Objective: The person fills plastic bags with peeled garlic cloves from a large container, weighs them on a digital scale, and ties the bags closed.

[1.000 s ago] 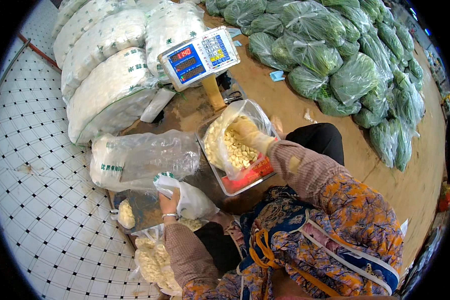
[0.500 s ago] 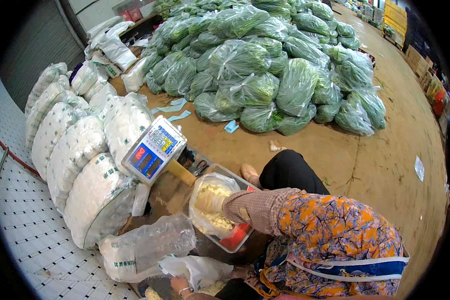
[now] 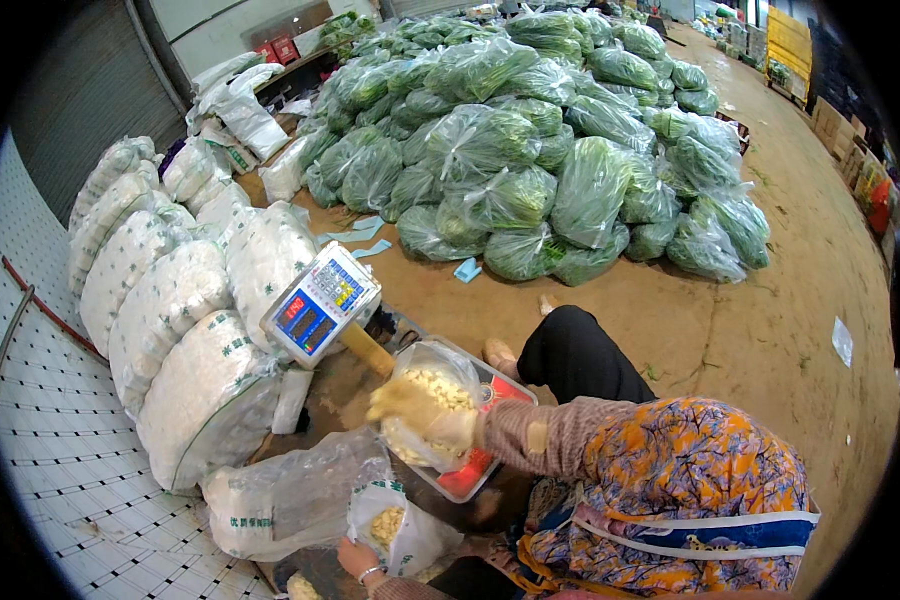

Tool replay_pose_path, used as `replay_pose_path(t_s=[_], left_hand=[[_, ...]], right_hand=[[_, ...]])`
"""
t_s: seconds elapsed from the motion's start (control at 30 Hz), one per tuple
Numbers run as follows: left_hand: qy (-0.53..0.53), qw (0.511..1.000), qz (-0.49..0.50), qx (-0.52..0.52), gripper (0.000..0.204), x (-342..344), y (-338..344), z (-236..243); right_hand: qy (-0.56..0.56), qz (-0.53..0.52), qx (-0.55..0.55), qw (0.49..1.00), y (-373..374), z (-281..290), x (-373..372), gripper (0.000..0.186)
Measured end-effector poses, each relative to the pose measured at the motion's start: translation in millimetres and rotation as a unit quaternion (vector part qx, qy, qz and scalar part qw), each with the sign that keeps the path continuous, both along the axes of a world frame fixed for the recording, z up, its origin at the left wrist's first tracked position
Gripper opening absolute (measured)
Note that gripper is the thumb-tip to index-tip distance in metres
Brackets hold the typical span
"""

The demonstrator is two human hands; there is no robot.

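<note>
My left hand (image 3: 357, 560), bare with a bracelet at the wrist, grips the edge of a white plastic bag (image 3: 425, 533) at the lower middle. Inside its open mouth lie pale peeled cloves (image 3: 385, 525) that look like garlic. My right hand (image 3: 420, 412), in a yellowish glove, is over a clear plastic bag (image 3: 440, 357) holding more cloves (image 3: 438, 388). Motion smears its fingers, so I cannot tell what they hold. That clear bag sits in a clear tray (image 3: 460, 490) beside the post of a digital scale (image 3: 322, 303).
Stuffed white sacks (image 3: 205, 390) stand along the left, with a crumpled clear bag (image 3: 290, 500) in front. Bagged green vegetables (image 3: 530, 170) are heaped at the back. Blue scraps (image 3: 467, 269) lie on the brown floor (image 3: 730, 340). Scissors lie near the tray.
My right hand has lifted from inside the clear bag and moved a little left above it. The white bag's mouth now faces up, showing cloves. The view has shifted slightly.
</note>
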State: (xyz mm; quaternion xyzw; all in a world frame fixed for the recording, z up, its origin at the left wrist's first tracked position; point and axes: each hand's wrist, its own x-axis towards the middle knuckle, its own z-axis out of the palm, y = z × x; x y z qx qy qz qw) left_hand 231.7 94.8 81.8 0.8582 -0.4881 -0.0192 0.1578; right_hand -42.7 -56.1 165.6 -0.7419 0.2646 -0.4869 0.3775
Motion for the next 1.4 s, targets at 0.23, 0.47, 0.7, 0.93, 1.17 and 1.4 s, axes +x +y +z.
replay_pose_path(t_s=[0.23,0.47,0.7,0.93,1.17,1.4], left_hand=[[-0.028,0.989,-0.041,-0.136,0.013,-30.7,8.5,28.1],[-0.035,0.997,-0.013,-0.063,0.01,4.9,14.5,-18.3],[0.045,0.998,-0.046,-0.024,0.013,-10.7,-2.8,-0.3],[-0.02,0.999,-0.035,0.009,0.013,3.2,3.5,0.4],[0.048,0.997,-0.005,-0.056,0.008,-2.8,28.2,27.0],[0.015,0.994,-0.089,-0.061,0.011,-11.1,-11.2,28.3]], right_hand=[[-0.066,0.36,-0.106,0.925,91.7,61.9,111.0,0.021],[-0.116,0.408,0.37,0.827,106.2,46.5,108.2,0.023],[-0.193,0.187,0.516,0.813,77.0,30.0,109.2,0.028],[-0.027,0.389,0.363,0.846,111.3,2.9,131.9,0.025],[0.105,0.154,0.316,0.93,39.3,-20.9,-16.7,0.019],[0.311,-0.021,0.028,0.95,-45.4,-83.0,-40.4,0.038]])
